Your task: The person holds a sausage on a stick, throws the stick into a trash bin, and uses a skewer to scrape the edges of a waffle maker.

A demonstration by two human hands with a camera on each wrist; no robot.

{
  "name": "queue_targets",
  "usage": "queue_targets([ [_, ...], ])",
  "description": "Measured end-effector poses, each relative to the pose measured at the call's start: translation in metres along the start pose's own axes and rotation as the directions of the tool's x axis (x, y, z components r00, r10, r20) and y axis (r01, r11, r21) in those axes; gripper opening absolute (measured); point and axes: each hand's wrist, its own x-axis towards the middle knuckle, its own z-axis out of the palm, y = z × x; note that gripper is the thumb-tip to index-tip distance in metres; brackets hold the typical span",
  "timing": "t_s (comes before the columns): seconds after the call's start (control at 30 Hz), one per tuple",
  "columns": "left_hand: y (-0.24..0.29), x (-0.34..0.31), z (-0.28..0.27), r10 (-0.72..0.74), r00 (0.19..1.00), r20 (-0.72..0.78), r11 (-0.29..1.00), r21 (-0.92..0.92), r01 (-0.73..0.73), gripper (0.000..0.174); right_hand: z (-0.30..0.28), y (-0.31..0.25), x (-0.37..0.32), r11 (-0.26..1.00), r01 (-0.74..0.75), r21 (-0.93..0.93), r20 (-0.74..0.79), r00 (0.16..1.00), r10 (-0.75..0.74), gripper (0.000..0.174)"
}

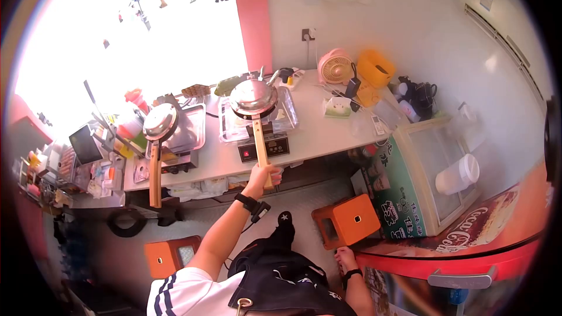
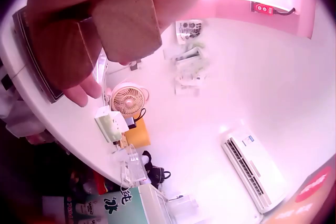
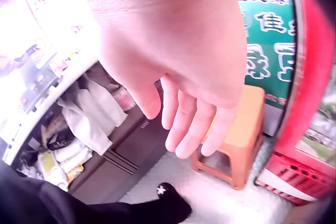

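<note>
My left hand [image 1: 261, 179] grips the wooden handle [image 1: 259, 140] of a round, shiny metal hinged pan [image 1: 253, 96], which lies closed on its cooker with a black control panel [image 1: 276, 147]. In the left wrist view, the fingers wrap around two wooden handle ends, a lighter one [image 2: 128, 27] and a darker one [image 2: 65, 58]. My right hand [image 1: 345, 257] hangs low at my side near an orange stool [image 1: 351, 220]. Its fingers [image 3: 191, 124] are loosely bent and hold nothing in the right wrist view.
A second round pan [image 1: 160, 122] with a wooden handle [image 1: 155, 175] stands to the left, its handle jutting past the counter edge. Right along the counter are a pink fan [image 1: 336, 67] and a tissue pack [image 1: 338, 107]. A green-sided freezer [image 1: 389, 181] stands at right; another orange stool [image 1: 170, 256] is lower left.
</note>
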Motion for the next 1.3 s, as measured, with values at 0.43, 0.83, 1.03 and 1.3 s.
queue_targets([
  [0.43,0.005,-0.011,-0.005,0.042,0.998,0.052,0.961,0.272,-0.054,0.038,0.08,-0.334,0.087,0.846,0.476,-0.241,0.219,0.876,-0.43,0.016],
  [0.83,0.015,-0.023,-0.003,-0.057,0.998,-0.015,0.947,0.315,0.058,0.038,0.183,-0.522,0.175,0.39,0.672,-0.629,0.194,0.622,-0.759,0.016],
  [1.03,0.002,-0.026,-0.002,-0.052,0.99,-0.133,0.927,0.362,0.097,0.049,0.207,-0.548,0.199,0.32,0.525,-0.789,0.186,0.699,-0.69,0.018],
  [1.3,0.039,-0.057,0.053,0.353,0.844,-0.404,0.507,0.841,0.19,0.063,0.216,-0.545,0.199,0.263,0.632,-0.729,0.29,0.633,-0.718,0.018],
])
